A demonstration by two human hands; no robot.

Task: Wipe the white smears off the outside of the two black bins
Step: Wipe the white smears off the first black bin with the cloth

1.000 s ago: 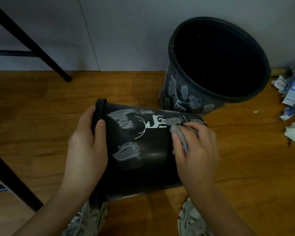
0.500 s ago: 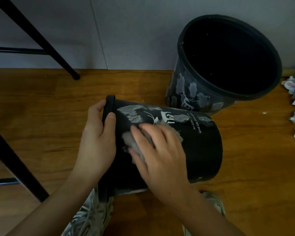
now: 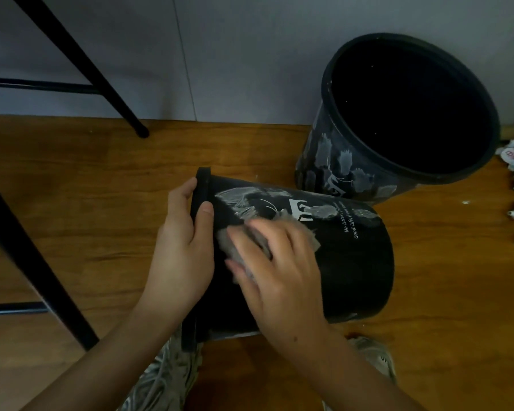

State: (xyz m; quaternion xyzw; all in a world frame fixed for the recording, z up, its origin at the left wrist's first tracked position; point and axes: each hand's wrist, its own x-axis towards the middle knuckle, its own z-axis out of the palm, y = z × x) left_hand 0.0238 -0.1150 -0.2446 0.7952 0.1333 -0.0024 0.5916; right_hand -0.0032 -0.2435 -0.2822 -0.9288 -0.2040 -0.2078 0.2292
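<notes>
A black bin [image 3: 324, 262] lies on its side on the wooden floor [image 3: 86, 203]. The left hand [image 3: 184, 250] grips its rim, while the right hand [image 3: 279, 262] presses a grey cloth [image 3: 235, 247] flat against its smeared wall. A second smeared bin [image 3: 339, 167] stands upright behind, near the wall [image 3: 220, 54].

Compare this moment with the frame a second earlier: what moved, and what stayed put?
The right hand slid the grey cloth from the base end of the tipped bin toward its rim, now pressing it beside the left hand. The smear in the middle of the side is now under the cloth. The left hand keeps gripping the rim; the upright bin stays smeared and untouched.
</notes>
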